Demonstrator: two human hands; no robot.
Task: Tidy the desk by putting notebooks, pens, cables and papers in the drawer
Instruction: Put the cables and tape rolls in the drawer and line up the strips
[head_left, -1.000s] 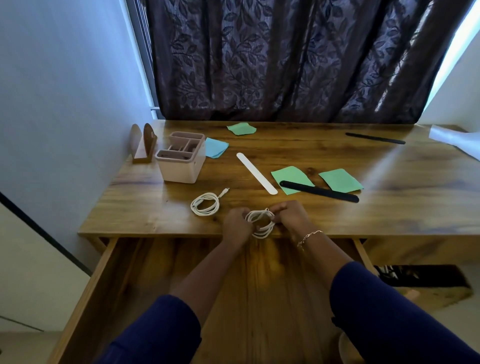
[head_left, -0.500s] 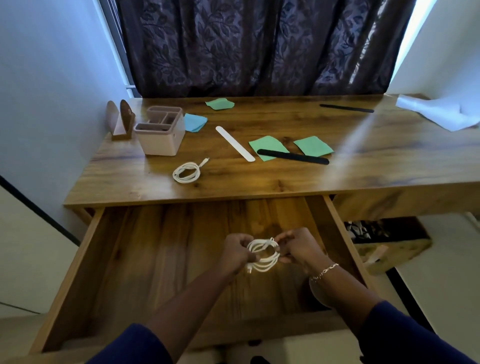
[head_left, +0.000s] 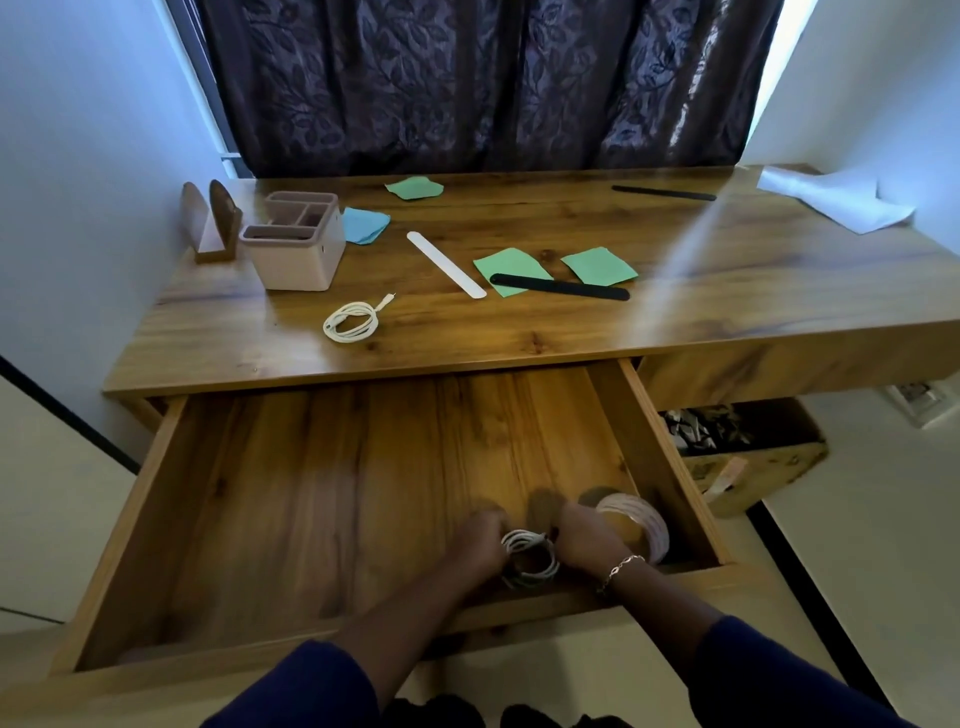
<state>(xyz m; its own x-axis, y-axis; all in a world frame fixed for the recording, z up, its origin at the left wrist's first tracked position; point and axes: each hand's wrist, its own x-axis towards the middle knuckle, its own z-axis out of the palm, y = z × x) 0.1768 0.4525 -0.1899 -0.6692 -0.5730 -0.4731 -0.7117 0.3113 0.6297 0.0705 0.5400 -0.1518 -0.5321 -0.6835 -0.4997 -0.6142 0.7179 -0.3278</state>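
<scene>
Two white cable coils. The loose cable (head_left: 351, 322) lies on the tabletop (head_left: 727, 312) nr its front edge, left of centre. Rest of tabletop, L to R: wooden stand (head_left: 213, 223) at back-left corner, pink organiser box (head_left: 296, 260) beside it, blue paper (head_left: 366, 224) just beside the box, white strip (head_left: 445, 264), green paper (head_left: 511, 267) w/ a black strip (head_left: 558, 287) across its front corner, white sheet (head_left: 836, 200) at back-right corner. Below, the drawer (head_left: 130, 519) stands open. Nr its front-right corner the left grip (head_left: 478, 540) and right grip (head_left: 584, 538) each clasp one side of the held cable (head_left: 527, 558), fingers curled on it. Can't tell if the coil touches the drawer floor. A pale ring (head_left: 636, 519), blurred, sits in that corner.
</scene>
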